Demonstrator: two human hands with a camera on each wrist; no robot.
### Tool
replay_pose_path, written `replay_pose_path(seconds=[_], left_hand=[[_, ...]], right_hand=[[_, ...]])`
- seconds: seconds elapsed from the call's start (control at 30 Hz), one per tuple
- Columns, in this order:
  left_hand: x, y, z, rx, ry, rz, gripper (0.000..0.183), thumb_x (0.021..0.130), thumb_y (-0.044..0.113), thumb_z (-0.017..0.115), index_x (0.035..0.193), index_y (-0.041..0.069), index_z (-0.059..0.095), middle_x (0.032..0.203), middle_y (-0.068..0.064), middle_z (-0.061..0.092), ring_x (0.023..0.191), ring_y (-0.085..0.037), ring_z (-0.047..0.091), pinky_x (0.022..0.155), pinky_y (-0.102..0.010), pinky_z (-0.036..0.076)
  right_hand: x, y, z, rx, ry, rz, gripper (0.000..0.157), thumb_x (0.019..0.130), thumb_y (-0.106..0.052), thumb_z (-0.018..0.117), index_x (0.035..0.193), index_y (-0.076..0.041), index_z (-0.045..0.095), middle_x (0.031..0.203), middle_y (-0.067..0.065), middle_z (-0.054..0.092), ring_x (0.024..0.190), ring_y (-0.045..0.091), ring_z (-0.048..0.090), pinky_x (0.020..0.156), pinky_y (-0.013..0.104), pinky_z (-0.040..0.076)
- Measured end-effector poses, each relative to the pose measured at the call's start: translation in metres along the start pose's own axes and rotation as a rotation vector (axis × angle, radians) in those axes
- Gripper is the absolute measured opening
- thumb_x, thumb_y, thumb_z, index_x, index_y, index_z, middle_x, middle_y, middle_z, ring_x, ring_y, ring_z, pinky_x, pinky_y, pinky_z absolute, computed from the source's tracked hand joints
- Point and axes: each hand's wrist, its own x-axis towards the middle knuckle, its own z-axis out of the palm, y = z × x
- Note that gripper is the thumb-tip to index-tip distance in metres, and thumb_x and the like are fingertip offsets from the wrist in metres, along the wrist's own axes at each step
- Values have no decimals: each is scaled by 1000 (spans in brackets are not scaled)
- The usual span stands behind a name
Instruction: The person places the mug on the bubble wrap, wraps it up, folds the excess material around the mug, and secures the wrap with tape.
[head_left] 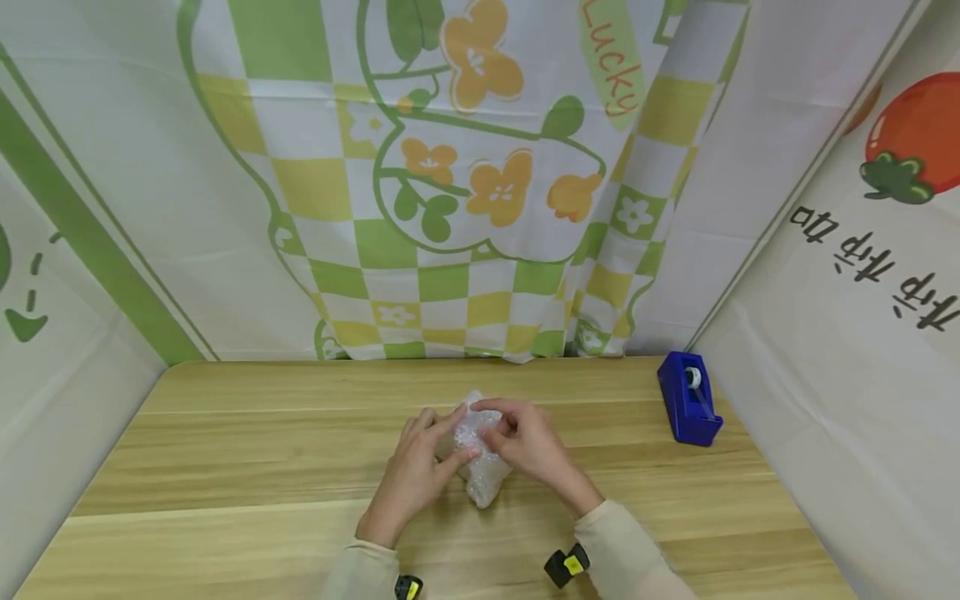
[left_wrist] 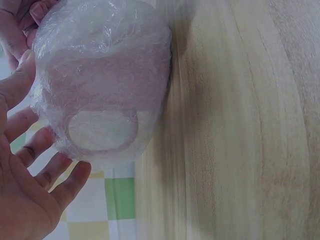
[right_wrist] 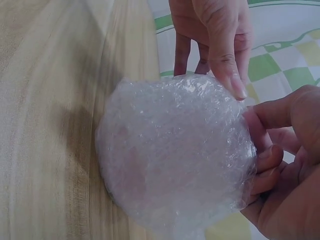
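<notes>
A bundle of clear bubble wrap [head_left: 483,479] stands on the wooden table between both hands. Through the wrap in the left wrist view shows a pinkish thing with a pale oval [left_wrist: 102,130] ringed like a mug's handle. My left hand [head_left: 417,467] is at the bundle's left side, its fingers spread and fairly straight, fingertips and thumb touching the wrap. On the other side my right hand [head_left: 531,442] has its fingers curled and pinches the wrap near the top, thumb against fingers; the right wrist view shows this hand [right_wrist: 290,165] at the bundle's edge.
A blue tape dispenser [head_left: 686,404] with a roll of tape stands at the table's back right. Behind the table [head_left: 262,450] hangs a green and yellow checked cloth [head_left: 450,283]. White printed cloth walls close both sides.
</notes>
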Motion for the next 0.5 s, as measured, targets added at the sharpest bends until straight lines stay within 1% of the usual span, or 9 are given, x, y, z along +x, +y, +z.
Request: replay_pose_path(seconds=[0.17, 0.3, 0.4, 0.5], left_hand=[[-1, 0, 0, 0, 6, 0, 63, 87, 30, 79, 144, 11, 58, 98, 2, 50, 92, -16, 43, 73, -32, 40], [-1, 1, -1, -8, 4, -2, 63, 87, 29, 79, 144, 10, 58, 98, 1, 51, 91, -17, 43, 72, -32, 40], [-1, 2, 0, -3, 2, 2, 64, 87, 29, 80, 143, 10, 58, 96, 1, 50, 88, -16, 42, 71, -31, 40], [-1, 1, 0, 8, 7, 9, 64, 86, 28, 80, 143, 9, 58, 96, -1, 51, 85, -16, 41, 70, -30, 40]], right_hand=[[-1, -2, 2, -48, 14, 8, 31, 92, -3, 71, 122, -9, 72, 57, -8, 50, 49, 1, 42, 42, 18, 35], [-1, -1, 3, -112, 42, 13, 31, 90, -9, 76, 121, -11, 74, 54, -9, 44, 46, 1, 36, 41, 17, 30], [-2, 0, 3, -176, 73, 15, 31, 88, -14, 80, 119, -12, 76, 60, -5, 44, 51, 4, 37, 42, 18, 32], [-1, 0, 2, -221, 83, 19, 31, 86, -17, 82, 117, -15, 77, 68, -1, 47, 59, 9, 40, 46, 21, 34]])
